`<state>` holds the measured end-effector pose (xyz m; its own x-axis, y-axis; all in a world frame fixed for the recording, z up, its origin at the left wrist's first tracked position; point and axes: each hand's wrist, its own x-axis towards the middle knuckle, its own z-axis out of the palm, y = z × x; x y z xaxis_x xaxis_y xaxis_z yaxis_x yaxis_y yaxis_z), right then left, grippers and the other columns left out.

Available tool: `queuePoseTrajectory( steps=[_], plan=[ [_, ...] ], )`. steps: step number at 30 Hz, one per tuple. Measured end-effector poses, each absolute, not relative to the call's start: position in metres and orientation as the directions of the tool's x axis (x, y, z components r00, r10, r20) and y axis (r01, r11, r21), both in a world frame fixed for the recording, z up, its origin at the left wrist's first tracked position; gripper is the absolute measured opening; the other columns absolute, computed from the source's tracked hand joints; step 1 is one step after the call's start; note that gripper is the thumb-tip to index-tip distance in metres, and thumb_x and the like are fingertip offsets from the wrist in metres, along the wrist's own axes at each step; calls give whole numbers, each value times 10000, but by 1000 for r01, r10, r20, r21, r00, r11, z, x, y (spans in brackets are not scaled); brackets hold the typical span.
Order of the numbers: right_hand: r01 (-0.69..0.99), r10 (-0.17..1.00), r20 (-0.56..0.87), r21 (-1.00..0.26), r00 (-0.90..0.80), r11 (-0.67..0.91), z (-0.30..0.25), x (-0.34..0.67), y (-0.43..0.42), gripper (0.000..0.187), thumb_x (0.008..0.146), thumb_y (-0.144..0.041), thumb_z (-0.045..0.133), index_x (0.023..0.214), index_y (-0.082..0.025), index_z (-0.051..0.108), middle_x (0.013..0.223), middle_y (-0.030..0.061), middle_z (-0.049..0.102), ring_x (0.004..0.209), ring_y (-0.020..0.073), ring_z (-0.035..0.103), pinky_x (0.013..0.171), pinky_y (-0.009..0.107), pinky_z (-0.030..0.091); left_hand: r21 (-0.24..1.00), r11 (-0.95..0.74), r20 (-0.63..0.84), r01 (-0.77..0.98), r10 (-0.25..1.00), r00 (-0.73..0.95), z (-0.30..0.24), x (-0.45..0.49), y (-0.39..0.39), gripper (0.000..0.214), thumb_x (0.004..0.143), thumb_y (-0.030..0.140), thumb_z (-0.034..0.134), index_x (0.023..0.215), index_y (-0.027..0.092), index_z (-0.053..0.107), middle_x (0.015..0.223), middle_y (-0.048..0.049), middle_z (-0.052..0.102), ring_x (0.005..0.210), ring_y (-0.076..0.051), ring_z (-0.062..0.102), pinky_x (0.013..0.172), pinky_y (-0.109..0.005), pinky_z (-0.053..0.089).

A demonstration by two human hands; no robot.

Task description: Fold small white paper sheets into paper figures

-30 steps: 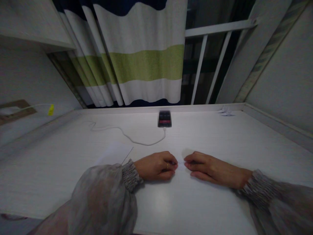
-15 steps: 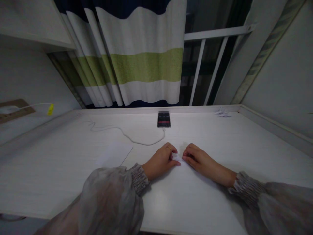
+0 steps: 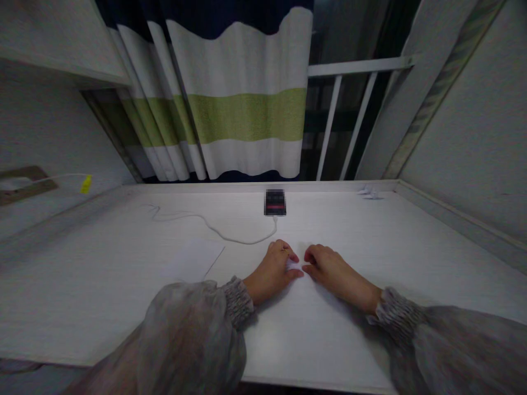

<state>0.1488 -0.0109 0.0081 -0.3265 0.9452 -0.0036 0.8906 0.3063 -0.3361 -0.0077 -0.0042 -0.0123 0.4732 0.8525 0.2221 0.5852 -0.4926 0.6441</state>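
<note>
A small piece of folded white paper (image 3: 293,265) lies on the white desk between my hands, partly hidden by fingers. My left hand (image 3: 275,267) is closed on its left side, thumb below and fingers above. At the paper's right end is my right hand (image 3: 329,267), its thumb and index finger parted by a small gap. The thumb tip comes close to the paper; whether it touches I cannot tell.
A flat white sheet of paper (image 3: 192,260) lies left of my hands. Beyond them sits a dark, blurred-out device (image 3: 275,202) with a white cable (image 3: 230,238) running left. Small folded papers (image 3: 370,193) rest at the back right, and a curtain (image 3: 247,118) hangs behind the desk.
My right thumb and index finger have come apart from their pinch at the paper's right end. My left hand keeps its hold. The view has shifted slightly.
</note>
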Motion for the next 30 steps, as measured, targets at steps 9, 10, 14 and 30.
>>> queuePoseTrajectory(
  steps=[9,10,14,30],
  plan=[
    [929,963,-121,-313,-243,195,18,141,-10,184,775,-156,505,925,-114,602,915,120,633,882,233,554,743,320,374,653,-454,223,606,881,418,-17,-7,-4,254,668,228,665,875,132,554,976,-83,464,967,-206,429,887,-381,360],
    [929,962,-128,-316,-242,191,17,141,-9,188,772,-153,505,929,-113,601,908,120,635,882,235,555,743,324,374,656,-447,217,608,883,416,-16,-7,-5,242,669,225,664,865,133,557,975,-82,465,968,-206,430,889,-380,359],
    [913,958,-108,-346,-267,216,13,142,-11,168,764,-139,501,902,-123,595,896,106,635,885,232,546,764,335,367,664,-430,185,612,887,423,-11,-6,-7,224,662,219,670,837,124,566,969,-85,468,974,-206,431,901,-374,351],
    [565,870,258,-676,-419,473,0,152,-10,96,738,-81,491,773,-166,518,762,35,559,726,160,510,666,299,409,691,-479,295,542,871,394,-9,-12,-5,74,733,216,577,748,150,548,737,-5,553,696,-122,512,647,-249,421]
  ],
)
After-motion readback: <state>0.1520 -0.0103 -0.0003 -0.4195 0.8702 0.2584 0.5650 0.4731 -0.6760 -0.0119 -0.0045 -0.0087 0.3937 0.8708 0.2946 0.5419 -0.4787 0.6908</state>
